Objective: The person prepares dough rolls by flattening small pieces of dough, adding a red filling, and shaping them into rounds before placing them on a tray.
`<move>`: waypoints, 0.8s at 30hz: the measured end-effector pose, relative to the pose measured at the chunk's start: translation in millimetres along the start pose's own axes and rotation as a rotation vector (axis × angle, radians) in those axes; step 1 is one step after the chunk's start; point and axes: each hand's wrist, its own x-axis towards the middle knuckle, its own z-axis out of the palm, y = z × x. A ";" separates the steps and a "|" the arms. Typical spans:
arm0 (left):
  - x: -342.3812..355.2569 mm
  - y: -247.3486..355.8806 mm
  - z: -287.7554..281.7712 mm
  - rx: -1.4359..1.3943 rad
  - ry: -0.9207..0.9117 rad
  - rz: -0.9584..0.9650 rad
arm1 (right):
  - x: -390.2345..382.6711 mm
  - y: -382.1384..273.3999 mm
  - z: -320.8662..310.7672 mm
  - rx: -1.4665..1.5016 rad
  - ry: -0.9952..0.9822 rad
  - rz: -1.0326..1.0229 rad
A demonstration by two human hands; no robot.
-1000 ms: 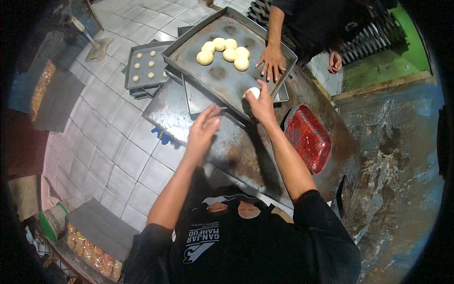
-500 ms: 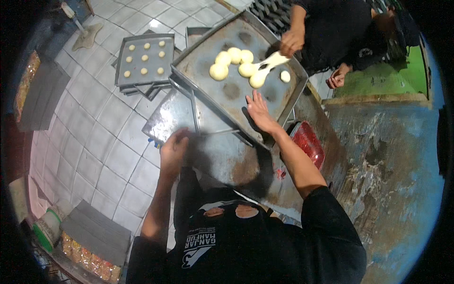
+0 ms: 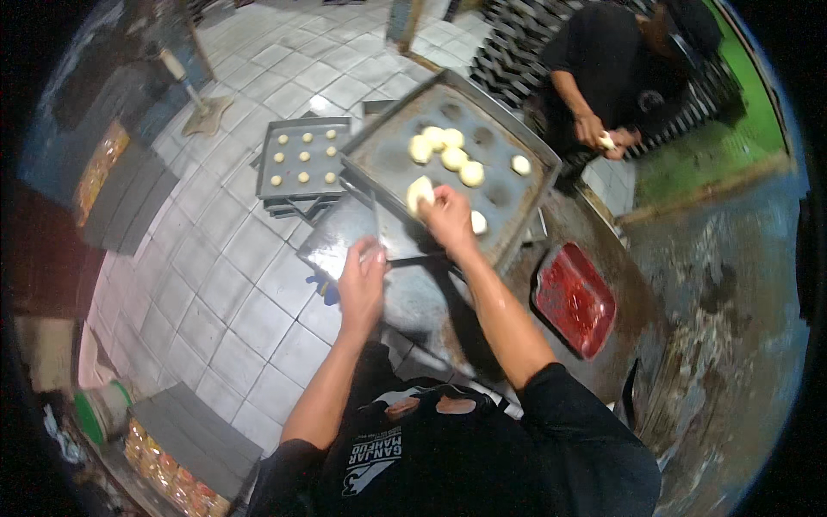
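My right hand is closed round a pale yellow dough lump over the near left edge of a large, dark metal baking tray. Several dough balls sit in the middle of this tray. One dough ball rests apart toward the right side, and another lies just beside my right hand. Below the tray's left corner is my left hand, its fingers curled in with nothing visible in them.
Across the tray, a person in black holds a small dough piece in both hands. Further left, a smaller tray carries rows of dough balls on stacked trays. A red tray lies to the right. Packaged goods stand at lower left.
My right hand has gone from reaching out flat to gripping a dough lump at the near left. The other person's hand, earlier stretching dough over the tray, has drawn back with a small piece.
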 end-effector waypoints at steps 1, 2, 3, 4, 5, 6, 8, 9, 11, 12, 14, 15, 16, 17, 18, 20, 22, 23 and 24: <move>-6.2 -4.5 11.5 0.011 -0.030 -0.001 | -50.7 -26.4 -18.3 -0.026 -0.072 -0.047; -14.8 -6.6 35.0 -0.079 -0.057 -0.096 | -83.9 -9.8 -38.7 -0.098 -0.136 -0.142; -23.6 -10.3 56.7 -0.157 -0.084 -0.200 | -114.5 -4.7 -58.6 -0.102 -0.147 -0.278; -35.3 -9.1 74.4 -0.335 -0.210 -0.280 | -145.5 -9.3 -77.9 -0.067 -0.015 -0.343; -57.4 -4.2 94.5 -0.407 -0.244 -0.310 | -175.5 -7.3 -95.8 -0.039 0.118 -0.407; -80.5 0.8 116.3 -0.310 -0.298 -0.314 | -198.7 12.9 -111.1 -0.046 0.192 -0.361; -128.6 0.4 150.3 -0.076 -0.360 -0.194 | -243.9 50.4 -135.8 0.013 0.318 -0.416; -148.3 -15.6 160.8 -0.055 -0.410 -0.194 | -268.5 58.7 -150.8 0.066 0.229 -0.248; -189.0 -49.0 181.9 -0.096 -0.457 -0.144 | -307.7 93.3 -169.5 0.155 0.296 0.007; -208.3 -55.4 195.0 -0.058 -0.504 -0.242 | -324.5 112.0 -178.7 0.121 0.436 0.011; -244.6 -59.1 215.6 0.091 -0.573 -0.354 | -356.4 152.5 -185.5 0.188 0.605 0.072; -257.1 -64.9 223.2 0.114 -0.593 -0.362 | -371.6 172.2 -187.6 0.590 0.491 0.188; -266.6 -71.3 223.8 0.173 -0.659 -0.263 | -388.7 171.4 -196.6 0.706 0.398 0.228; -280.0 -76.0 222.3 0.228 -0.730 -0.164 | -407.5 164.2 -213.4 0.819 0.309 0.266; -292.8 -84.5 220.4 0.179 -0.730 -0.192 | -419.6 164.9 -225.9 0.841 0.376 0.203; -310.5 -110.5 219.6 0.159 -0.693 -0.337 | -431.9 189.9 -235.7 0.697 0.570 0.131; -294.1 -172.2 177.0 0.401 -0.780 -0.324 | -434.9 202.0 -225.9 0.291 0.543 0.140; -298.5 -179.5 167.0 0.581 -0.910 -0.461 | -439.9 217.5 -218.4 -0.027 0.482 0.175; -312.0 -170.9 176.7 0.596 -1.029 -0.353 | -443.2 252.3 -201.9 -0.148 0.374 0.004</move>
